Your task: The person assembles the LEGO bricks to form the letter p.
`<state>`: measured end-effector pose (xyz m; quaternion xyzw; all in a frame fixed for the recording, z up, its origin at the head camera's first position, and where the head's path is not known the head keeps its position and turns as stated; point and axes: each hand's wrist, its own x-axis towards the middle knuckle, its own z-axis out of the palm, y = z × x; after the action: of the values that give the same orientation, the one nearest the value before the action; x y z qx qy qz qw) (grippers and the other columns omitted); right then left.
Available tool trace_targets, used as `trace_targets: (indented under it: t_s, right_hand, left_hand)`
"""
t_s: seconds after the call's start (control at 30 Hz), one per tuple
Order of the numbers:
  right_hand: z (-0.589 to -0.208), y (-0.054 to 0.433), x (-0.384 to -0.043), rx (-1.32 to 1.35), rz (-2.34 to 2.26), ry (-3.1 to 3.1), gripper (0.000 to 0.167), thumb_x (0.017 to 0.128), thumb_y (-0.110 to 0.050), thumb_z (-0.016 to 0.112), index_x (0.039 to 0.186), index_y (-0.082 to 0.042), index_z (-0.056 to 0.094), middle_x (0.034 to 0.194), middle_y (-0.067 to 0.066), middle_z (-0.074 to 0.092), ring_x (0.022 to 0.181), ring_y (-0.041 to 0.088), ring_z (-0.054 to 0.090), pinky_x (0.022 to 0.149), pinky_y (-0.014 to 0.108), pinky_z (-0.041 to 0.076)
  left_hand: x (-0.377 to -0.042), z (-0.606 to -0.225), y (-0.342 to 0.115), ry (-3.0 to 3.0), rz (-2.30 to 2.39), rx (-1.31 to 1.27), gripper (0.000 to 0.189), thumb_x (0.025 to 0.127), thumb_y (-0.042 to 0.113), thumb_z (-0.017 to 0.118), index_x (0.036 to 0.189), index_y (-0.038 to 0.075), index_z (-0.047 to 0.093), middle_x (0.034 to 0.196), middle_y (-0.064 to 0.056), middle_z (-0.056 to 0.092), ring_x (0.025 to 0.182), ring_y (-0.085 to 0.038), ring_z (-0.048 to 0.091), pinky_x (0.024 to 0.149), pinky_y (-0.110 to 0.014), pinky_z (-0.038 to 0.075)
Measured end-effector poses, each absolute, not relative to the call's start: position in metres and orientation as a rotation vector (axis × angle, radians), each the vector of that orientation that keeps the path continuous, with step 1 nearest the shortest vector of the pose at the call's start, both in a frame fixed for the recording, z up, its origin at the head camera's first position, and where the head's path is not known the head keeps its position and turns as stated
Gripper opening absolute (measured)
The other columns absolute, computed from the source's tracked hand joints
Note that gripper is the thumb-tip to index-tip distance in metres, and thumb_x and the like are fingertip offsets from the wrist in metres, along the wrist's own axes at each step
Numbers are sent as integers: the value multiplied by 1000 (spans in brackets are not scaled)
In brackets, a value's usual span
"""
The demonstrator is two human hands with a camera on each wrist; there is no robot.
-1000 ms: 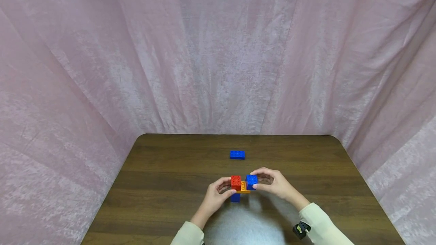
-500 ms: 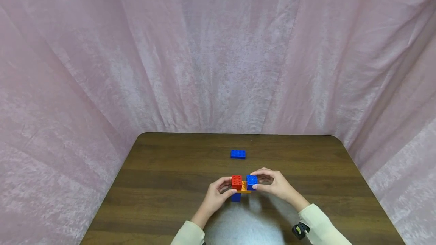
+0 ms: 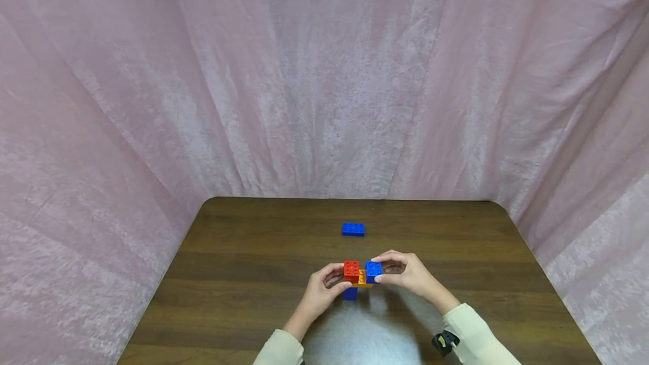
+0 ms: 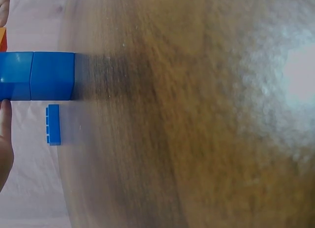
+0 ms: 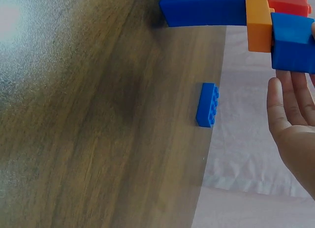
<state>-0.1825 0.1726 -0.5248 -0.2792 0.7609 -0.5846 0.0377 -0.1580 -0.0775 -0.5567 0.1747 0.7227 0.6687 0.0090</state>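
Note:
A small stack of toy building bricks stands near the middle of the table. Blue bricks (image 4: 52,76) form its upright base, an orange brick (image 3: 362,279) lies across the top, and a red brick (image 3: 351,270) sits on the orange one's left end. My left hand (image 3: 318,294) grips the stack around the red brick, thumb in front. With thumb and fingertips my right hand (image 3: 414,277) pinches a square blue brick (image 3: 373,271) over the orange brick's right end. In the right wrist view, this blue brick is right against the orange brick's studded side.
A longer blue brick (image 3: 353,230) lies alone behind the stack, towards the far edge of the wooden table (image 3: 253,241). Pink curtains (image 3: 334,83) hang around the table. A black device (image 3: 445,342) is strapped at the right sleeve.
The pinched blue brick has shifted slightly left and down over the orange brick. Both hands keep their holds, and the left hand stays almost still.

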Motion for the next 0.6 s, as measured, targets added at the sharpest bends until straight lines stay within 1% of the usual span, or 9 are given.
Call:
trace_targets:
  t_s: [0.1, 0.17, 0.4, 0.6]
  right_hand:
    - [-524, 173, -182, -843, -1797, 2321, 38, 79, -5, 78, 113, 7, 65, 105, 20, 65, 89, 24, 65, 79, 44, 57]
    - [-525, 173, -182, -842, -1798, 2313, 39, 80, -6, 77, 114, 7, 64, 106, 21, 64, 90, 25, 65, 80, 44, 57]
    - [-531, 178, -183, -731, -1836, 2175, 40, 84, -3, 73, 119, 9, 59, 112, 27, 61, 94, 19, 65, 82, 27, 56]
    - [-527, 179, -187, -750, -1819, 2110, 40, 85, -3, 72, 120, 10, 57, 111, 28, 61, 95, 18, 65, 83, 25, 55]
  left_hand:
    - [-157, -557, -77, 2269, 2086, 531, 33, 84, 0, 72, 115, -5, 61, 113, -20, 65, 105, -32, 63, 94, -48, 49]
    - [-157, -557, -76, 2269, 2091, 526, 33, 83, -1, 72, 114, -5, 61, 113, -21, 65, 105, -33, 63, 94, -49, 49]
    - [-155, -556, -75, 2256, 2089, 534, 33, 83, -1, 72, 114, -7, 61, 113, -23, 65, 105, -37, 62, 93, -49, 49]
    - [-156, -556, -76, 2259, 2105, 532, 32, 83, -1, 72, 113, -6, 61, 112, -23, 65, 105, -38, 62, 93, -50, 48]
